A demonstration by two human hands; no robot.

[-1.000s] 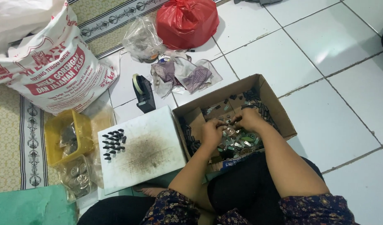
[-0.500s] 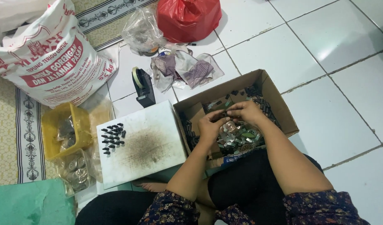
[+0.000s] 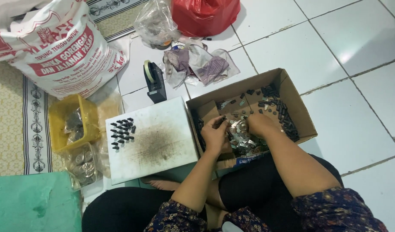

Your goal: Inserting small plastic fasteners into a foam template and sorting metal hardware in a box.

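I see white tiled floor [image 3: 360, 47], patterned mat [image 3: 17, 124] at left. Cardboard box [image 3: 298, 109] of small metal parts [image 3: 244, 139] sits at my knees. Left hand [image 3: 214, 135] and right hand [image 3: 258, 125] both curled in the parts; exact grip unclear. White board [image 3: 163, 141] touches box's left wall. Open tile to the right.

We see a white tiled floor [image 3: 360, 64] with dark grout, glare patch far right of hands; patterned beige rug [image 3: 8, 124] far left.
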